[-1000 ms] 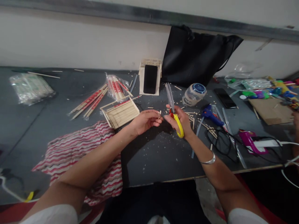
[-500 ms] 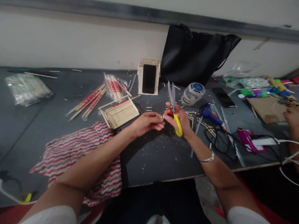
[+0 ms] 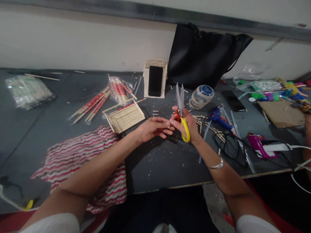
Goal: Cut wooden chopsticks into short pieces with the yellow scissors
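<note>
My right hand (image 3: 188,124) grips yellow-and-red handled scissors (image 3: 181,106), blades pointing up and away and slightly apart. My left hand (image 3: 153,127) meets it at the centre of the dark table (image 3: 157,161), fingers pinched on a tiny wooden stick piece (image 3: 169,122) held against the right fingers. A flat wooden stick panel (image 3: 125,116) lies just left of my left hand. Wood chips are scattered under both hands.
Red-wrapped chopsticks (image 3: 94,105), a striped cloth (image 3: 82,158), a phone in a small stick-built stand (image 3: 155,79), a black bag (image 3: 206,58), a plastic jar (image 3: 201,96), blue (image 3: 218,119) and purple (image 3: 259,145) glue guns with cables. Another person's hand (image 3: 308,129) shows at the right edge.
The hands have drawn closer together, and the scissors have shifted slightly to the right and stand more upright. The other person's hand at the right edge has moved.
</note>
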{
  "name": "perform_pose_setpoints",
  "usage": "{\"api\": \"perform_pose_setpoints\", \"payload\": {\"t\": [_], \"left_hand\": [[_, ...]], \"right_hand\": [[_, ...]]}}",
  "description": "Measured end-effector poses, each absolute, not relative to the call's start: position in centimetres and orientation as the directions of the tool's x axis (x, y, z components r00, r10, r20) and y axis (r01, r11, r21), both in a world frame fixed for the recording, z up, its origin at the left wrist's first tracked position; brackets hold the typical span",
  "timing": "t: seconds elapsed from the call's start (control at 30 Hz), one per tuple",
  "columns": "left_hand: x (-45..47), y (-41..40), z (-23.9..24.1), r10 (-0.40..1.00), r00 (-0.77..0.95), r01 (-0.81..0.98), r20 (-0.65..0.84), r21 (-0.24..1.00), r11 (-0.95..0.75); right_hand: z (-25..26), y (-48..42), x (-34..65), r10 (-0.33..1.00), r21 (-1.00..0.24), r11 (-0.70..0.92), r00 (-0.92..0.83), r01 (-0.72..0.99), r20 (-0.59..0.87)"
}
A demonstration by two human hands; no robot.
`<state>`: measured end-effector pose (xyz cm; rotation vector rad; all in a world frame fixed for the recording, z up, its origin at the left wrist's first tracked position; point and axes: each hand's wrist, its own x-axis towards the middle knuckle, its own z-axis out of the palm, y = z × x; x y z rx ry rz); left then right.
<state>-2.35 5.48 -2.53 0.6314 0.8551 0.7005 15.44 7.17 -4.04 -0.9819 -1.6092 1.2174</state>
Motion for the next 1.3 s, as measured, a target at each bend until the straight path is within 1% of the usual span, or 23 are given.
{"api": "perform_pose_setpoints", "payload": {"t": [0.1, 0.3, 0.43, 0.53, 0.7, 0.9, 1.03, 1.13, 1.3], "left_hand": [[-2.33, 5.47, -2.52, 0.760, 0.463, -0.289, -0.456, 0.733, 0.616], [-2.25, 5.49, -2.36, 0.785, 0.399, -0.313, -0.474, 0.734, 0.602], [-2.19, 5.59, -2.49, 0.774, 0.407, -0.311, -0.485, 0.723, 0.617], [-2.13, 5.62, -2.57, 0.771, 0.407, -0.307, -0.490, 0.721, 0.621], [-2.14, 5.61, -2.57, 0.775, 0.393, -0.305, -0.495, 0.725, 0.618], [-2.37, 5.81, -2.73, 0.771, 0.429, -0.295, -0.471, 0.734, 0.612], [-2.55, 5.82, -2.66, 0.760, 0.426, -0.255, -0.491, 0.740, 0.622], [-2.65, 5.76, -2.50, 0.753, 0.431, -0.221, -0.498, 0.750, 0.623], [-2.67, 5.75, -2.45, 0.759, 0.438, -0.215, -0.482, 0.763, 0.609]], "right_hand": [[-3.97, 7.09, 15.41, 0.930, -0.972, 0.216, -0.323, 0.089, 0.177], [-3.93, 7.11, 15.37, 0.920, -0.971, 0.231, -0.339, 0.060, 0.198], [-3.96, 7.25, 15.37, 0.922, -0.982, 0.188, -0.348, 0.016, 0.171], [-3.96, 7.28, 15.41, 0.923, -0.986, 0.164, -0.356, 0.019, 0.146], [-3.92, 7.19, 15.46, 0.918, -0.982, 0.186, -0.362, 0.028, 0.163], [-3.93, 7.08, 15.38, 0.925, -0.978, 0.201, -0.338, 0.057, 0.171], [-4.09, 7.05, 15.29, 0.924, -0.974, 0.219, -0.333, 0.051, 0.190], [-4.14, 7.03, 15.26, 0.924, -0.977, 0.210, -0.332, 0.032, 0.188], [-4.08, 7.01, 15.29, 0.927, -0.983, 0.181, -0.336, 0.018, 0.165]]}}
